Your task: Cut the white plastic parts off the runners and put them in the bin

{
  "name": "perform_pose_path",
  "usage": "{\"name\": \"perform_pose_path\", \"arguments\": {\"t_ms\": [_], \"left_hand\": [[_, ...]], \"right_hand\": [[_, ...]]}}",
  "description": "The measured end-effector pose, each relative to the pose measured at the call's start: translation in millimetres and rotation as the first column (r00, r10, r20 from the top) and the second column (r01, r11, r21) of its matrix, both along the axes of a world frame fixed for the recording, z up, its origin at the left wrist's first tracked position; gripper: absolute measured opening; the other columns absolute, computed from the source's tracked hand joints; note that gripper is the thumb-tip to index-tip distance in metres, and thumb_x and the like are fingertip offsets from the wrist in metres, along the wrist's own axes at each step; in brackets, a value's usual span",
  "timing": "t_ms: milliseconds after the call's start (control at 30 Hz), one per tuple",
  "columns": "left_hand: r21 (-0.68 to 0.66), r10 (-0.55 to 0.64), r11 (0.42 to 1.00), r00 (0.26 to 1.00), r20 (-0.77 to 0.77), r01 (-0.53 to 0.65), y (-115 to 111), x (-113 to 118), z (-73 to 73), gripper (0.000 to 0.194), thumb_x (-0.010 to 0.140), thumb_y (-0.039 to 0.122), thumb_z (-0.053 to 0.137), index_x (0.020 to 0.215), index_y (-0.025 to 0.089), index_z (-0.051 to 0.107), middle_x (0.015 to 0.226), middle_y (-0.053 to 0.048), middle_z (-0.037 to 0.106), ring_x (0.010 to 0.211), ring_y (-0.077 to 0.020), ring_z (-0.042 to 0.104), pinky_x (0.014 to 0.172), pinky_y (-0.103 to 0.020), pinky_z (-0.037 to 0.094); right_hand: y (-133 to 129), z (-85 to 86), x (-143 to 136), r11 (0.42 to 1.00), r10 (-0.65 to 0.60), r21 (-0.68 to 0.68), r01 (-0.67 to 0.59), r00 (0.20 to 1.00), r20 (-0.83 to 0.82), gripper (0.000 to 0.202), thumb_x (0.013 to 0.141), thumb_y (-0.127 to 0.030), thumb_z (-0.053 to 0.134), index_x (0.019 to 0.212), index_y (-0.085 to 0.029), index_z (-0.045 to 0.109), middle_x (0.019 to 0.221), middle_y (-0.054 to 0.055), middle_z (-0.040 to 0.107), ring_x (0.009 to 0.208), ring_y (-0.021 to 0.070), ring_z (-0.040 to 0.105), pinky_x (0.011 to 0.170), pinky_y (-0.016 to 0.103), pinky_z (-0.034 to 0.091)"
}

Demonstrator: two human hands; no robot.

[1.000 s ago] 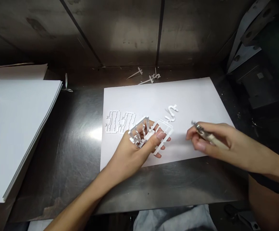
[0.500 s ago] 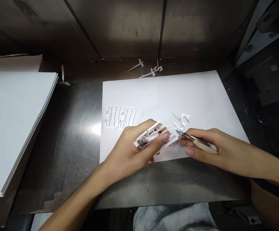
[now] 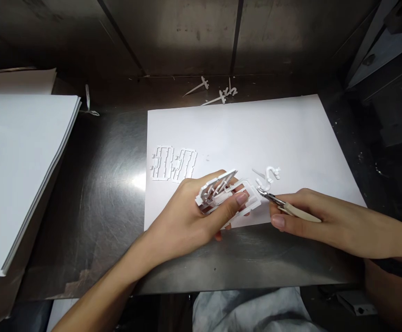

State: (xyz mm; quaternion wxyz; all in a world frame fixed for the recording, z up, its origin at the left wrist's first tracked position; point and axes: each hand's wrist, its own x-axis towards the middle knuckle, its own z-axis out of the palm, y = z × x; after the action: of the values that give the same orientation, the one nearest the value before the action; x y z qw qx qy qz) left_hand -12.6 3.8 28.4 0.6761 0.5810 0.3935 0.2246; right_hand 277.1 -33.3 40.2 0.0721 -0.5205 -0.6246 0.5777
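We hold a white plastic sprue in our left hand, just above the near edge of the paper sheet. It is a thin, open frame of runners with small parts still joined inside, tilted so one long edge lifts toward 12 o'clock. Our thumb lies across its near side and the fingers curl under it, pinching it fast.

At 3 o'clock from the sprue, our right hand grips a nipper with cream handles; the fingers are closed around them, and the dark metal tip touches the frame's right corner. We cannot tell whether the blades are parted.

Just beyond the tip, toward 1 o'clock, lies a small curled offcut. At 10 o'clock a second flat frame rests on the sheet. Further off at 12 o'clock, loose scraps lie on the steel bench. Well away at 9 o'clock sits a paper stack.
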Motion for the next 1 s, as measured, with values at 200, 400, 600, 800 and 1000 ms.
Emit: {"name": "perform_pose_path", "arguments": {"t_ms": [200,400,600,800,1000], "left_hand": [[-0.063,0.032,0.998,0.999,0.019,-0.031,0.4,1.7,-1.7,0.023,0.105,0.043,0.081,0.099,0.021,0.074,0.077,0.001,0.067,0.06,-0.0156,0.065,0.047,-0.022,0.062],[-0.014,0.036,0.999,0.999,-0.005,-0.036,6.5,0.8,-5.1,0.023,0.107,0.043,0.08,0.102,0.021,0.077,0.084,0.0,0.068,0.067,-0.0143,0.065,0.049,-0.018,0.059],[0.032,-0.017,0.999,1.0,-0.026,0.018,15.7,-3.6,-13.0,0.028,0.108,0.048,0.077,0.103,0.02,0.079,0.097,-0.003,0.071,0.074,-0.0158,0.068,0.054,-0.021,0.06],[0.003,-0.04,0.999,0.998,0.045,0.04,20.9,-6.9,-18.0,0.024,0.108,0.044,0.078,0.103,0.02,0.078,0.096,-0.002,0.072,0.073,-0.0155,0.072,0.06,-0.023,0.064],[0.128,0.016,0.991,0.997,0.08,-0.027,13.9,-5.4,-19.8,0.019,0.109,0.038,0.078,0.112,0.02,0.075,0.1,-0.003,0.078,0.084,-0.0171,0.076,0.075,-0.025,0.063]], "right_hand": [[-4.4,-6.4,-3.3,0.998,-0.061,0.006,0.061,0.998,0.008,0.046,0.106,-0.066,0.08,0.086,-0.024,0.076,0.069,0.0,0.061,0.059,0.0204,0.054,0.046,0.03,0.039],[-8.6,-7.6,-16.3,0.995,-0.086,0.057,0.082,0.995,0.058,0.056,0.108,-0.072,0.072,0.081,-0.023,0.067,0.069,0.0,0.057,0.059,0.0197,0.049,0.05,0.033,0.036],[-18.9,-15.5,-24.9,0.997,-0.048,0.059,0.042,0.993,0.104,0.062,0.117,-0.068,0.059,0.076,-0.024,0.045,0.065,-0.002,0.047,0.058,0.0187,0.041,0.054,0.035,0.029],[-19.6,-16.1,-24.9,0.989,-0.108,0.115,0.093,0.985,0.133,0.064,0.117,-0.07,0.059,0.076,-0.024,0.041,0.066,-0.003,0.042,0.059,0.0191,0.04,0.056,0.035,0.029],[-10.0,-6.6,-24.2,0.956,-0.271,0.096,0.276,0.961,-0.055,0.043,0.117,-0.066,0.064,0.101,-0.026,0.061,0.089,-0.001,0.058,0.079,0.0218,0.051,0.067,0.033,0.04]]}}
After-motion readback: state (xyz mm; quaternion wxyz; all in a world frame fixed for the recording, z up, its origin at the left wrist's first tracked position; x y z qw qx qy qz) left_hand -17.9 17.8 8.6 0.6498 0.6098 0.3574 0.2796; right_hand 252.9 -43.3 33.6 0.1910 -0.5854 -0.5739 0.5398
